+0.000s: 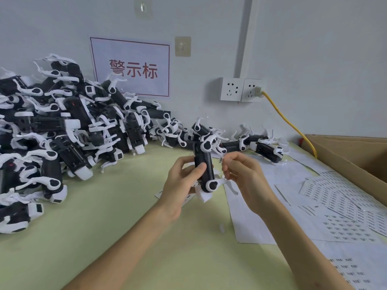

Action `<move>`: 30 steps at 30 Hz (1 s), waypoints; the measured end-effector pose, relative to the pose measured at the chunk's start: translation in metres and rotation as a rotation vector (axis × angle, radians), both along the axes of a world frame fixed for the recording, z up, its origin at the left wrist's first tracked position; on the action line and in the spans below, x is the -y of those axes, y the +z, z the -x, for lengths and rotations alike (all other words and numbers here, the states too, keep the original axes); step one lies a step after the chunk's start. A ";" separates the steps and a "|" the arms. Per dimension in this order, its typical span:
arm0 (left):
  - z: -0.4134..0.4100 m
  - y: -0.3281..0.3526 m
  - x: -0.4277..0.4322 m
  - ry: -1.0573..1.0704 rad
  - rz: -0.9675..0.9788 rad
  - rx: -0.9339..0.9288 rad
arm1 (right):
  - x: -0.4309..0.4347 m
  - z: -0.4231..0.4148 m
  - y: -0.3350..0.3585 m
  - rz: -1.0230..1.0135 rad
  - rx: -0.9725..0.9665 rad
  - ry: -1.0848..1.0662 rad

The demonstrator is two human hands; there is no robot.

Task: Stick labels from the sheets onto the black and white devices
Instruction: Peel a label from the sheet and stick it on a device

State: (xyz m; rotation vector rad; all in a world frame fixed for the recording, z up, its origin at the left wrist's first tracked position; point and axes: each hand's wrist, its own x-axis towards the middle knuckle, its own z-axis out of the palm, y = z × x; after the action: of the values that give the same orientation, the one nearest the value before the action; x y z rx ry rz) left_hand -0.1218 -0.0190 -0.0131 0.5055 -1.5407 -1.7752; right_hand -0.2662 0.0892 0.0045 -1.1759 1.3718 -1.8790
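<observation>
While working above the green table (125, 227), grips one black and white device (202, 164) upright in the left hand (182, 183), fingers curled behind it, thumb pressed on its black front. Pinches a small label (221, 159) between thumb and forefinger of the right hand (240, 174), just beside the device's upper right edge; cannot tell if touching. Has label sheets (335, 197) spread at right by a cardboard box (356, 164), a pile of devices (69, 130) heaped at left

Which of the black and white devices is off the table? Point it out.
The device gripped in the left hand; the rest lie heaped on the table.
</observation>
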 end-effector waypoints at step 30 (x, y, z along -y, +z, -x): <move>0.008 -0.019 -0.004 0.157 0.226 0.022 | 0.008 -0.009 -0.008 -0.054 -0.273 -0.172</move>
State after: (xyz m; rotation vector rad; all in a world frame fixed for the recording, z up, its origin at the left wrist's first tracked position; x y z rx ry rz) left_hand -0.1301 -0.0150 -0.0323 0.5198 -1.6445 -1.4611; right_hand -0.2569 0.0816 -0.0033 -1.3643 1.7089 -1.8328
